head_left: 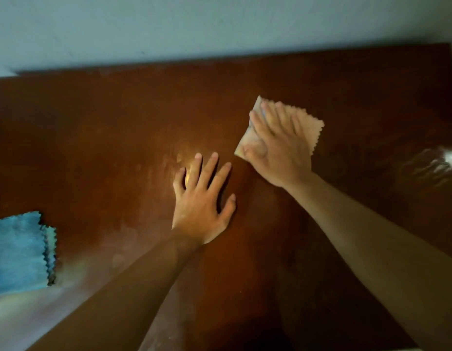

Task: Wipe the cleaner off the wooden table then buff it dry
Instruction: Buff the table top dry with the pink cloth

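Note:
The dark brown wooden table [113,127] fills most of the view, with dull smears and a bright glare spot near its middle. My right hand [275,145] lies flat with straight fingers on a folded beige cloth [313,130] and presses it onto the wood right of centre. My left hand [204,198] rests flat on the bare table with its fingers spread, holding nothing. A wet, shiny patch [432,165] shows at the table's right edge.
A folded blue cloth [17,252] with zigzag edges lies at the table's left edge. A pale wall [194,26] runs along the table's far side. The picture is slightly blurred.

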Demonstrator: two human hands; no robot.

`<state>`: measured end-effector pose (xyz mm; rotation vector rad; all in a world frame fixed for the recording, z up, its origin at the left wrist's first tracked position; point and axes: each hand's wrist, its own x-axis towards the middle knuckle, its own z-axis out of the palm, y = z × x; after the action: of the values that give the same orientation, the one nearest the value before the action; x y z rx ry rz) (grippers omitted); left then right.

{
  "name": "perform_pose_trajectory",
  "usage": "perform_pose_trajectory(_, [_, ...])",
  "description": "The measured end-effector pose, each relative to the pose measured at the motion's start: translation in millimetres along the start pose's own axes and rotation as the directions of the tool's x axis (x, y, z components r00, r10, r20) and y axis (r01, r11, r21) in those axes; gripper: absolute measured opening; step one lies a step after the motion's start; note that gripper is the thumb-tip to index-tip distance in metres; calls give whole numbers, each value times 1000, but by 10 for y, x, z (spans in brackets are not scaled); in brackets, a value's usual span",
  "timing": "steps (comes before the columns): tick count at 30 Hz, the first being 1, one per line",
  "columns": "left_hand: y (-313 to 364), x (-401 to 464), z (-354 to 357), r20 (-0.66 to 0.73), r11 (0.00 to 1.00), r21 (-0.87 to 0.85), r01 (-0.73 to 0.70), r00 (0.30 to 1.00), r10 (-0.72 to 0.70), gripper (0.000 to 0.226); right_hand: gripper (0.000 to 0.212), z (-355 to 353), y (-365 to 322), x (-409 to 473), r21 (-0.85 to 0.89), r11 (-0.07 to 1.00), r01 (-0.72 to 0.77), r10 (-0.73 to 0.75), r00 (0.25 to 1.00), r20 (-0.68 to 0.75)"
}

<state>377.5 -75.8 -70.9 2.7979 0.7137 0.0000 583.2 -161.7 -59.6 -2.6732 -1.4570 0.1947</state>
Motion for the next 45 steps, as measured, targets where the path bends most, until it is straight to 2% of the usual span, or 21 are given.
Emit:
perform_pose_trajectory(2, [88, 16, 57, 10, 998, 66, 14, 1000, -14, 63, 75, -9, 77, -28, 13, 998, 60, -60, 998, 7])
perform_pose_trajectory(6, [54, 8, 117, 8, 993, 120, 7, 1000, -8, 64, 75, -34, 250, 274, 15, 996, 87, -87, 996, 22])
perform_pose_trajectory(11, [43, 9, 138, -3, 994, 113, 9, 1000, -9, 64, 71, -130, 406, 736, -13, 1000, 21, -21, 1000, 9])
perform_pose_trajectory(15, [45, 8, 142, -12, 994, 108, 3, 1000, -2, 64, 73, -76, 229, 206, 76, 997, 3, 1, 999, -45])
perform_pose_trajectory(19, [43, 3, 136, -13, 994, 109, 7, 1000, -6, 64, 72, -19, 220, -150, 89, 994, 64, -61, 998, -33])
perform_pose_trajectory(23, [46, 9, 119, -23, 995, 103, 4, 1000, -1, 64, 70, -62, 380, 326, 41, 999, 35, -35, 999, 8])
perform_pose_trajectory(27, [59, 6, 110, -26, 996, 88, 7, 1000, -5, 63, 68, -88, 514, 684, 5, 1000, 20, -20, 1000, -21])
perform_pose_trajectory(31, [52, 3, 120, -41, 996, 94, 3, 999, 1, 63, 69, -39, 337, 264, 24, 1000, 8, -7, 999, -35])
perform_pose_trajectory(35, [48, 10, 135, -60, 995, 97, 1, 998, 5, 63, 67, 86, 92, -456, 52, 992, 112, -108, 992, -60])
perform_pose_trajectory(39, [51, 12, 153, -60, 995, 100, 0, 998, 6, 63, 65, 53, 217, -298, 54, 983, 175, -172, 984, -41])
perform_pose_trajectory(43, [39, 3, 155, -58, 994, 107, 2, 998, 4, 63, 73, -4, 254, 100, 7, 999, 47, -48, 997, 58])
perform_pose_trajectory(45, [44, 2, 152, -59, 996, 93, 3, 998, 3, 63, 73, 4, 156, 30, 16, 1000, 9, -10, 998, 61])
